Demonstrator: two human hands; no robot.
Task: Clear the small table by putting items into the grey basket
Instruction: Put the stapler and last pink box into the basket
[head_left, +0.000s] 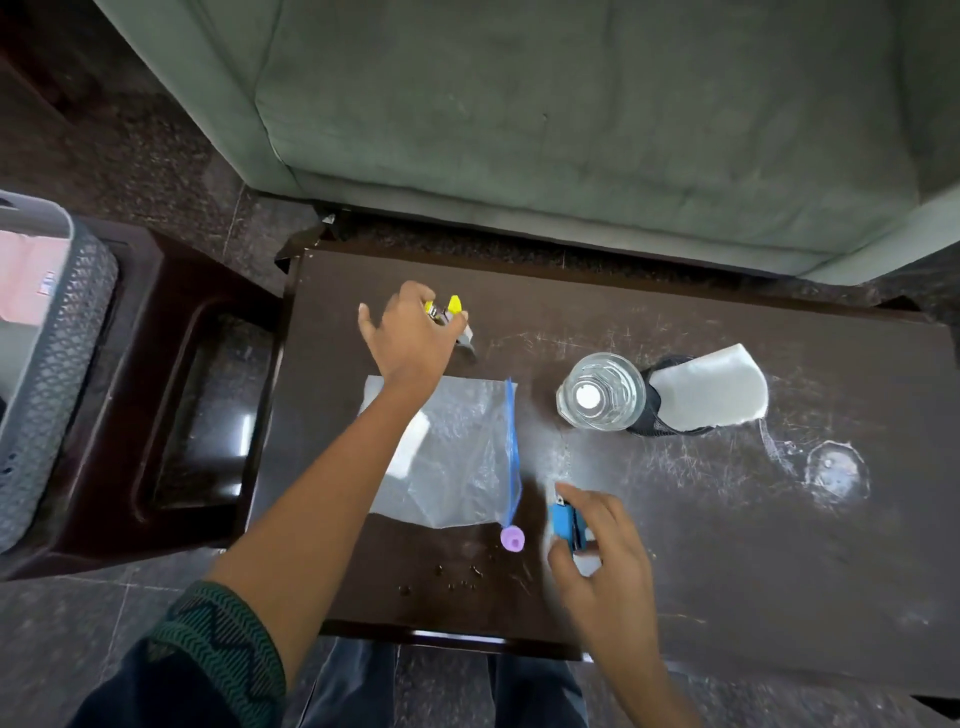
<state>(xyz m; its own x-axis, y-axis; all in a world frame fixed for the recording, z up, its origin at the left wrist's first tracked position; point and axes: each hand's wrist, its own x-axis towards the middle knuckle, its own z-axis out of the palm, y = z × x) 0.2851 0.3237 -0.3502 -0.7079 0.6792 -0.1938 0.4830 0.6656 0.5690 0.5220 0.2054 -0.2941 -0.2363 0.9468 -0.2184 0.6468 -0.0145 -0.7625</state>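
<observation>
On the dark wooden small table (701, 525), my left hand (410, 338) reaches to the far side and curls its fingers round a yellow-handled tool (454, 305). Near the front, my right hand (605, 556) pinches a small blue stapler-like item (567, 525) between thumb and fingers. A clear zip bag (457, 457) with a blue seal lies flat under my left forearm. A small purple cap (512, 538) sits by the bag's corner. The grey lattice basket (52, 374) stands at the far left on a dark stool, with something pink inside.
A clear bottle (600, 392) stands mid-table, touching a black mesh item with a white cloth piece (711, 389). Tiny dark bits (457, 577) lie near the front edge. A green sofa (571, 104) lies behind the table. The brown stool (171, 389) sits between table and basket.
</observation>
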